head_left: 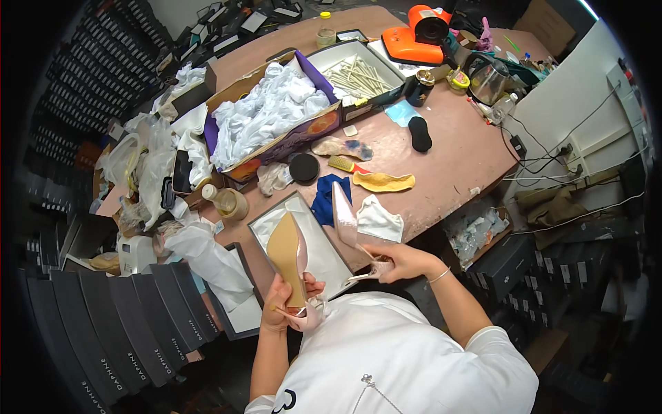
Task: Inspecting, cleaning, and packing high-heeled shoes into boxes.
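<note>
My left hand [277,301] is closed around a pale pink high-heeled shoe [288,254], its tan sole turned toward me and its toe pointing away. In my right hand [412,263] is a matching pink shoe [344,215], gripped at the heel end with the pointed toe away from me. Both shoes are held up near the table's front edge. An open shoebox [318,243] lined with white paper lies behind and between them. Beyond the right shoe are a dark blue cloth [324,198] and a white cloth [380,219].
A purple-edged carton [227,165] of crumpled white paper and a box of thin sticks [365,73] stand farther back. A yellow cloth [384,181], round black tin [304,168] and glue bottle [226,201] are on the table [455,162]. Dark shoeboxes [123,324] line my left.
</note>
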Action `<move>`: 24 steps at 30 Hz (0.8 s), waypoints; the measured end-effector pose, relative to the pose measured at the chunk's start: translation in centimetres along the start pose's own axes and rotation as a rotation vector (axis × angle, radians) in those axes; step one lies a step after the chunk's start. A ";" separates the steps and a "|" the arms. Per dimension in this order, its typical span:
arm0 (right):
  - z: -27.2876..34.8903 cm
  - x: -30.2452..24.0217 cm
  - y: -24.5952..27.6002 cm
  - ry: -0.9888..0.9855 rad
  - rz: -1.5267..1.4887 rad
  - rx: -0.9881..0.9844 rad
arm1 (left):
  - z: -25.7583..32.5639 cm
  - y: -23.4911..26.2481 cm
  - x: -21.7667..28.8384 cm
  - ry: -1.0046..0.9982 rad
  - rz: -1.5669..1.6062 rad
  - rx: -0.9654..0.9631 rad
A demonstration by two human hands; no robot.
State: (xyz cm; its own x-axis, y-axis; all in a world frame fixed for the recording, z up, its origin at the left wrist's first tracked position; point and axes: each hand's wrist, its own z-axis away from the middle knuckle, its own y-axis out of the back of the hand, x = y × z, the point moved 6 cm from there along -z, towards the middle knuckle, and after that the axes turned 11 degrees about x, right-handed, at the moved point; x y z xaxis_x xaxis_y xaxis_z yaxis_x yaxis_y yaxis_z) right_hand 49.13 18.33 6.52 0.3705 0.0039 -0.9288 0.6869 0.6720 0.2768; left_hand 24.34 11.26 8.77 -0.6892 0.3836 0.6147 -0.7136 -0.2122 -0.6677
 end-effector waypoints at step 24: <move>-14.5 15.8 5.9 -0.137 0.586 0.634 | 1.1 -3.0 0.6 0.353 -0.129 -0.003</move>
State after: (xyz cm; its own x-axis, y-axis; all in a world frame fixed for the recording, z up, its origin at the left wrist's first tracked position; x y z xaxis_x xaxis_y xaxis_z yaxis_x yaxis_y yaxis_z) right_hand 49.92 33.08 -10.09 0.8170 0.1033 -0.5674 0.5654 0.0504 0.8233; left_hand 25.94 11.15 11.65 -0.5072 0.6937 0.5114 -0.7910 -0.1390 -0.5958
